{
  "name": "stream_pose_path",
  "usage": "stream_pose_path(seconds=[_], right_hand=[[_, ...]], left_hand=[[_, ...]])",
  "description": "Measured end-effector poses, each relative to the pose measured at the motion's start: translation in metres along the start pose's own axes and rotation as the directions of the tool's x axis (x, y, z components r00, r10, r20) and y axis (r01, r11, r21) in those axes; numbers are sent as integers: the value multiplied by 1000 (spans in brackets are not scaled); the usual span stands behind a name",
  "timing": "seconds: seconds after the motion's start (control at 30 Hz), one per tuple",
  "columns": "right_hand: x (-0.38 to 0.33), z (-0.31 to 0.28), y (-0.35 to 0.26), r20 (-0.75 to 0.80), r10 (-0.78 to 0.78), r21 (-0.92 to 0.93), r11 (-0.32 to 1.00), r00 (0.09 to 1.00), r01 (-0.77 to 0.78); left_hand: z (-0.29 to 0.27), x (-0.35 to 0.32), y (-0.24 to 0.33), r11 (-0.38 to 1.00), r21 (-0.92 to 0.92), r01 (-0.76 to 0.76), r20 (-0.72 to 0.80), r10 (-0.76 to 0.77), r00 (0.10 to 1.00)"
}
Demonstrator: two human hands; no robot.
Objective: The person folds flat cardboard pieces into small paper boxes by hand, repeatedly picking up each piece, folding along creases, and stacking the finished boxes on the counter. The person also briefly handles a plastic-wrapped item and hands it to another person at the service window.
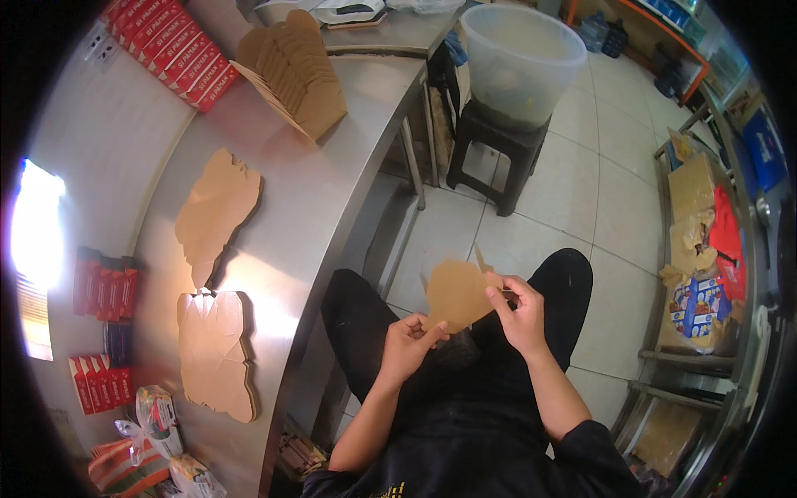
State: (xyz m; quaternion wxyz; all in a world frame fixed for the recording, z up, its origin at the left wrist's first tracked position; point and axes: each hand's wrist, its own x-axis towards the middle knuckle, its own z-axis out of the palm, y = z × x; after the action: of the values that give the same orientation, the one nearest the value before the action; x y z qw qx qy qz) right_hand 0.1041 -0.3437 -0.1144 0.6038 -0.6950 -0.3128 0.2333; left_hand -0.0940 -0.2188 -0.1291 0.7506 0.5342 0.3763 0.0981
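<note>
Above my lap, a brown cardboard food box blank [455, 290] is held between both hands, with some of its flaps standing up. The thumb and fingers of my left hand [405, 347] pinch its lower left edge. On the right side, my right hand [523, 317] grips the edge, thumb on top. To my left on the steel table lie two piles of flat cardboard blanks: a nearer pile [214, 353] and a farther pile [217, 207]. Toward the table's far end stands a nested stack of folded cardboard boxes [290, 70].
Red boxes [170, 46] are stacked by the wall along the steel table [365, 108]. A translucent tub [523, 62] rests on a dark plastic stool [506, 153] ahead. Plastic-wrapped packs [158, 419] lie at the near left. A loaded shelf [701, 249] runs along the right.
</note>
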Motion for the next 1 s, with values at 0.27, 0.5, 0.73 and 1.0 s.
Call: stream_pose_path(seconds=[0.27,0.5,0.73,1.0], right_hand=[[9,-4,-19,39,-86,-147,985,996,91],[10,15,-20,-73,-339,-289,907,938,306],[11,15,-26,84,-471,-310,825,878,472],[4,25,-33,-58,-277,-129,955,959,268]], left_hand=[[-7,6,43,807,500,-313,-17,371,929],[30,19,25,965,-75,-252,12,254,967],[34,10,33,971,-135,-195,-18,194,981],[34,9,33,948,-257,-188,14,198,980]])
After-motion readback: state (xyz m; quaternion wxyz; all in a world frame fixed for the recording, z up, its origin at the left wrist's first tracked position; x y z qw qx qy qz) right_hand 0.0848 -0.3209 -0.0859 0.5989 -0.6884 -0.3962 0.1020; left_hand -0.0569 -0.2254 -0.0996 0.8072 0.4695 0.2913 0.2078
